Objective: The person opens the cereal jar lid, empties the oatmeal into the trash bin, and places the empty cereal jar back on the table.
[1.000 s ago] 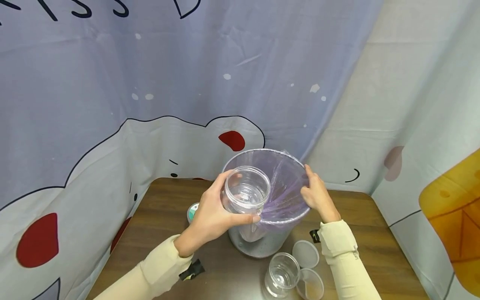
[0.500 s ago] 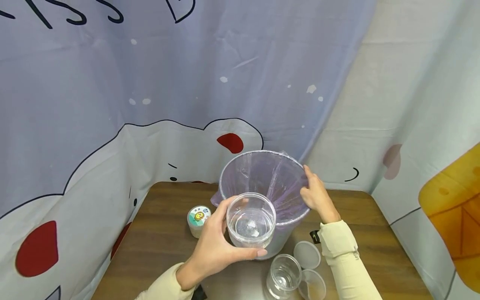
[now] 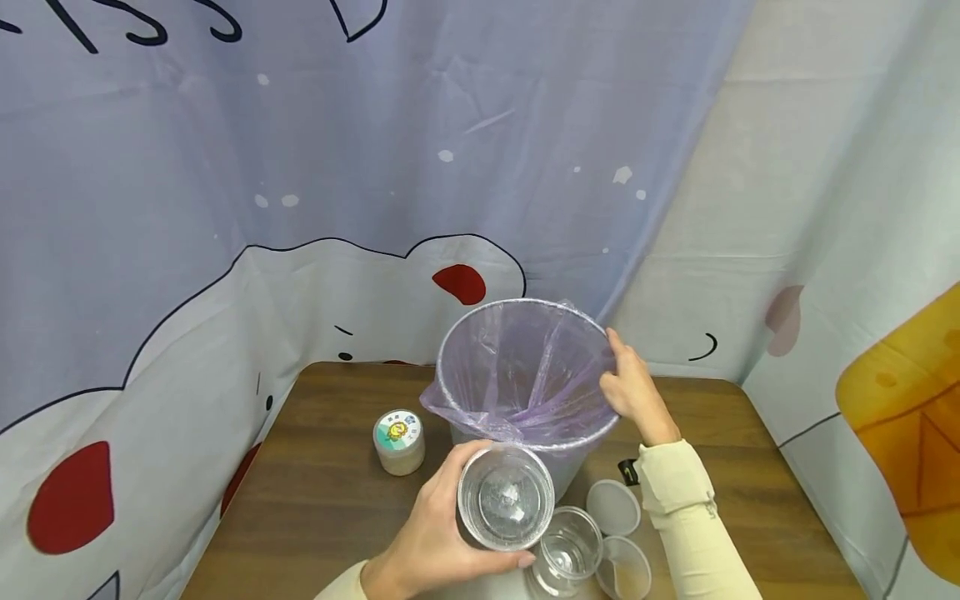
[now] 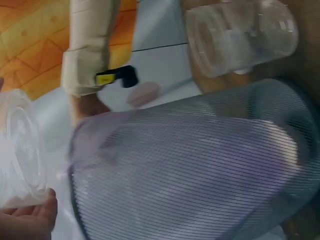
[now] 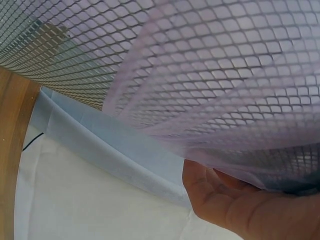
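In the head view, grips with the curled fingers of the left hand [image 3: 442,533] a clear round plastic jar [image 3: 507,498], now on the near side of the grey mesh bin [image 3: 568,468] lined with thin purple plastic film [image 3: 551,379], no longer over its mouth as one second ago. Seemingly leaves this opening free. In the left wrist view, holds the jar apart from the bin. In the right wrist view, grasps the bin's lined edge with the right hand [image 5: 240,205], fingers bent; cannot tell how firmly.

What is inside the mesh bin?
A purple bag lines the mesh bin, its creased upper part visible in the head view. The bag hides the bin's floor; whether anything lies deep in the bag can't be told.
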Demonstrator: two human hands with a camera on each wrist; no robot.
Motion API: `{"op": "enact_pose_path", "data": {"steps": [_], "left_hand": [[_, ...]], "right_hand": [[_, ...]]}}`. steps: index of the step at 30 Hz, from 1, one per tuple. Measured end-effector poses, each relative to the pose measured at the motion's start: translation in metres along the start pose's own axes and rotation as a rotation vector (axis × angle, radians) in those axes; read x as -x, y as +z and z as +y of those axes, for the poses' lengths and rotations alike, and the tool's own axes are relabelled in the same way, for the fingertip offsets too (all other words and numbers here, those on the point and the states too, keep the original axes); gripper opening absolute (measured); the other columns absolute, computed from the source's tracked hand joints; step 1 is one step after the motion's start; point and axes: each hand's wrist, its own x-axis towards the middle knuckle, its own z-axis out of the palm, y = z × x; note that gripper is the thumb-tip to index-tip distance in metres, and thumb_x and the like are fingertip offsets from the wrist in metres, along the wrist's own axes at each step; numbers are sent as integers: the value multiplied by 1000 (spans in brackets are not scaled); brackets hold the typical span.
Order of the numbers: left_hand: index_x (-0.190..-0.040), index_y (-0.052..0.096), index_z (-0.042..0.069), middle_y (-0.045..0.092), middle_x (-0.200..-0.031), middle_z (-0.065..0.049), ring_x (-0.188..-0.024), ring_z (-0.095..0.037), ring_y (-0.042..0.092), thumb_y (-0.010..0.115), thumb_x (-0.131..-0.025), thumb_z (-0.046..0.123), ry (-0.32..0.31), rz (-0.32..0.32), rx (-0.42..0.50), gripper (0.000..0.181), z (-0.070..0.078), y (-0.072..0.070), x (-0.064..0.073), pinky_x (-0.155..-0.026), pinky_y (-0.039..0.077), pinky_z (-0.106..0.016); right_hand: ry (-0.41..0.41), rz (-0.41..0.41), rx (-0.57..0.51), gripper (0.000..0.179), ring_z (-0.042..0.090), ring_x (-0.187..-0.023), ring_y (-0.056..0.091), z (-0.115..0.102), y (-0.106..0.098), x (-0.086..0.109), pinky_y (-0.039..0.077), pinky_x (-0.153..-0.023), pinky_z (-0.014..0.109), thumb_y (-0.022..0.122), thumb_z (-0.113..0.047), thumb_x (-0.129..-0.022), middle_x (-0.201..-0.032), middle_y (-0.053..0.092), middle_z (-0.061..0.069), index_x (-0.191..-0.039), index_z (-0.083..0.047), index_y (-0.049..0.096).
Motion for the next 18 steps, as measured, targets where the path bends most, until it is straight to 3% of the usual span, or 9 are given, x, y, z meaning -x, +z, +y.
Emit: {"op": "enact_pose_path", "data": {"steps": [4, 8, 18], "left_hand": [[-127, 36, -5, 53, -115, -12, -98, -24, 58, 89, -52, 23, 13, -39, 52, 96, 0, 2, 6, -82, 51, -36], [-125, 37, -6, 50, -118, -14, -100, -24, 56, 88, -53, 21, 16, -85, 70, 93, -12, 11, 21, -84, 51, -37], [-131, 36, 11, 52, -123, 1, -103, -16, 58, 86, -54, 41, -186, -127, 72, 97, -65, 43, 77, -87, 48, -32]], "right_hand": [[-2, 5, 7, 75, 48, -120, 37, 0, 1, 0, 29, -102, 53, 39, 4, -72, -129, 38, 36, -144, 3, 17], [4, 3, 4, 76, 48, -120, 37, -1, 1, 0, 29, -102, 54, 39, 3, -71, -129, 38, 35, -144, 2, 17], [10, 4, -2, 76, 50, -119, 37, -1, 1, 0, 30, -101, 55, 39, 3, -71, -128, 39, 36, -144, 2, 17]]}}
